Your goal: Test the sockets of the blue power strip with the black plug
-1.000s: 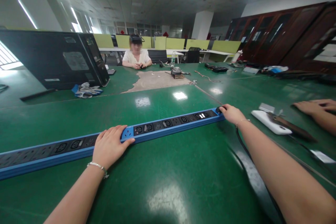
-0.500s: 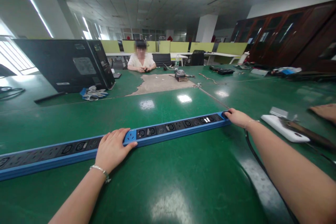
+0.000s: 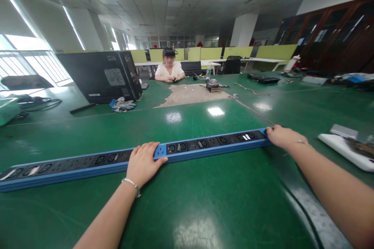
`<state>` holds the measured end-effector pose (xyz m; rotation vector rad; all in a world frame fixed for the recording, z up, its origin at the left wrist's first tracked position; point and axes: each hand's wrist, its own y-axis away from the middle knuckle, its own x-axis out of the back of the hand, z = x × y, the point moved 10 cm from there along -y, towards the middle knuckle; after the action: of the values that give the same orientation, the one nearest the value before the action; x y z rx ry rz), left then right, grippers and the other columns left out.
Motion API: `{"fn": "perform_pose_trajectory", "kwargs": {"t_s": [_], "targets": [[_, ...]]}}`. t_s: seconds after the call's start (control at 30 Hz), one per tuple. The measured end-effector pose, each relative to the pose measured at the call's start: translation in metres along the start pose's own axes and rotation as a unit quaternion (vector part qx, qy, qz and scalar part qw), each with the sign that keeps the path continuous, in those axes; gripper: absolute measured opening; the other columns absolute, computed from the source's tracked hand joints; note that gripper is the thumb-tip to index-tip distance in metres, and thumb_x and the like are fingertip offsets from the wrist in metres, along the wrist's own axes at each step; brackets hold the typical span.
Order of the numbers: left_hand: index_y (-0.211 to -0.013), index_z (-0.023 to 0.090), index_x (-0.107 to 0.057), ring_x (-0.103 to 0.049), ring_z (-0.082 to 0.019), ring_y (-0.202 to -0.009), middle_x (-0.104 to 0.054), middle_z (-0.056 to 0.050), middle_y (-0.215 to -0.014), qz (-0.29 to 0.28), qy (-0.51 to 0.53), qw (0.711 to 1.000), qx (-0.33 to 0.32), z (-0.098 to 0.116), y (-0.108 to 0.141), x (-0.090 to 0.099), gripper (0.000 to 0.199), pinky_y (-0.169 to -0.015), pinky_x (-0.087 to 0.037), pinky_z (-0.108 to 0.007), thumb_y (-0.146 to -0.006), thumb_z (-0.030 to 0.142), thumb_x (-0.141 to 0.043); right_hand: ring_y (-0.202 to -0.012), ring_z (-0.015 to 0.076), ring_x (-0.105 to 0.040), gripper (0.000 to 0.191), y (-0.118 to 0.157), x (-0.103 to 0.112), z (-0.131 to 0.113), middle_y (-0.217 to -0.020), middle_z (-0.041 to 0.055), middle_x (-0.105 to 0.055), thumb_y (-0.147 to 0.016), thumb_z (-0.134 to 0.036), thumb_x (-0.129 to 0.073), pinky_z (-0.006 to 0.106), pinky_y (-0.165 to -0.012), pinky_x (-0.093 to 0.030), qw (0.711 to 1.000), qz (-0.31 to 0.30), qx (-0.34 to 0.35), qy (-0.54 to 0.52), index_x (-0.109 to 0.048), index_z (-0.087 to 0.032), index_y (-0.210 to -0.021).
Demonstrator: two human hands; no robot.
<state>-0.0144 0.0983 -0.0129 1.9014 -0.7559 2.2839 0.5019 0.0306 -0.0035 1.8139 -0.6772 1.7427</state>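
Note:
A long blue power strip [image 3: 201, 151] with black sockets lies across the green table, running from the left edge to the right of centre. My left hand [image 3: 145, 162] is wrapped over its middle, thumb on the near side beside a blue socket. At the strip's right end my right hand [image 3: 284, 137] grips the tip, its fingers partly hidden behind the end. A black cable [image 3: 305, 210] runs along the table under my right forearm.
A black computer case [image 3: 102, 76] and work gloves [image 3: 122, 105] stand at the back left. Across the green table [image 3: 233, 186] sits a person [image 3: 169, 69]. A white device [image 3: 346, 151] lies at the right. A water bottle [image 3: 208, 71] stands farther back.
The view has turned left, so the scene sits farther right and more of the strip's left end shows. Both hands keep their places on the strip.

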Motion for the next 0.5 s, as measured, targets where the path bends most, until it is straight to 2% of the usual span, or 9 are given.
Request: {"fn": "perform_pose_trajectory", "kwargs": {"t_s": [0.17,0.5], "targets": [[-0.119,0.024,-0.052,-0.051,-0.026,-0.113,-0.059,-0.007,-0.122,0.0,0.008,1.0,0.0,0.001,0.0,0.001,0.053,-0.101,-0.032,-0.047,-0.077,0.057,-0.048,-0.102,0.0338,-0.057,0.059,-0.001,-0.01,0.004,-0.116,0.0236,-0.057,-0.087,-0.045,-0.014,0.042,-0.086,-0.042,0.999,-0.043,-0.006,0.004,-0.052,-0.009,-0.115],[-0.12,0.022,-0.052,-0.051,-0.027,-0.113,-0.058,-0.007,-0.123,-0.009,0.0,1.0,0.004,0.002,0.0,0.001,0.056,-0.1,-0.032,-0.046,-0.078,0.058,-0.046,-0.101,0.0343,-0.057,0.061,-0.002,-0.013,0.01,-0.112,0.0245,-0.058,-0.088,-0.047,-0.013,0.043,-0.082,-0.044,1.0,-0.022,-0.007,-0.003,-0.052,-0.01,-0.116]]}}
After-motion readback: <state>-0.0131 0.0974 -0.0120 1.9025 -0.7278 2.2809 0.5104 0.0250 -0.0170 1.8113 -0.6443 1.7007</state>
